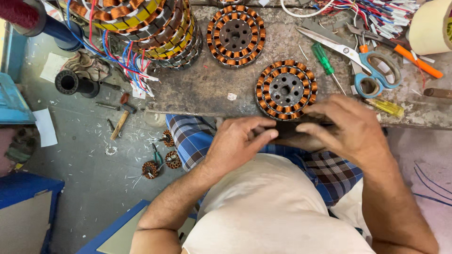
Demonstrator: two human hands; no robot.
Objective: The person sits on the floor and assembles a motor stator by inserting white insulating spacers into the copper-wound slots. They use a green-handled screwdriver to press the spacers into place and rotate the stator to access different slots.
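Fingers [268, 134] of both hands pinch dark part [289, 129].

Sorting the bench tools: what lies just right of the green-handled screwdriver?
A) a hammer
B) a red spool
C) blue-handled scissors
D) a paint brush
C: the blue-handled scissors lie on the bench right beside the green-handled screwdriver.

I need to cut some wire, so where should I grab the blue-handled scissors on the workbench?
Take the blue-handled scissors by the blue finger loops, coming from the right front. The loops lie toward the bench's near edge, while the steel blades point away to the far left, partly open, so that end is best avoided.
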